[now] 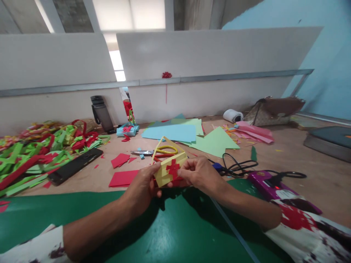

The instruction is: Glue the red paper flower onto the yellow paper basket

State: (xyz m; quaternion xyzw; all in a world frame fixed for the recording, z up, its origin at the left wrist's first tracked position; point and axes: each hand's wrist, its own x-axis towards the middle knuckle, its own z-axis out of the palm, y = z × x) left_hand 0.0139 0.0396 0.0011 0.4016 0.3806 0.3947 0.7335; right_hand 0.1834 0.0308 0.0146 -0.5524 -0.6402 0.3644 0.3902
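1. So I've got a yellow bag (162, 178) up between my hands, over the back edge of the green sheet (164, 233) on the tabletop (287, 160). Looks like folded paper to me, with a thin handle (157, 149) sticking up.
2. Left hand (142, 186): fingers gripping the bag's left side, thumb in front. Squeeze too hard and I'd probably crease that panel.
3. Right hand (201, 173): thumb and finger pinched on the right edge of the red cutout (172, 168), which sits on the bag's front. Can't tell if it's stuck down. If it isn't, a small tug could leave it crooked; if it is, one of the skinny arms might rip.
4. The scissors (144, 152) are lying right behind the bag. Shove the bag back and that handle could catch on them and bend, imo.
5. Sleeve (296, 219) watch: my right one is right by the power strip (282, 191), and there's a cable (237, 166) bunched nearby. A careless elbow could drag either and jog my pinch.
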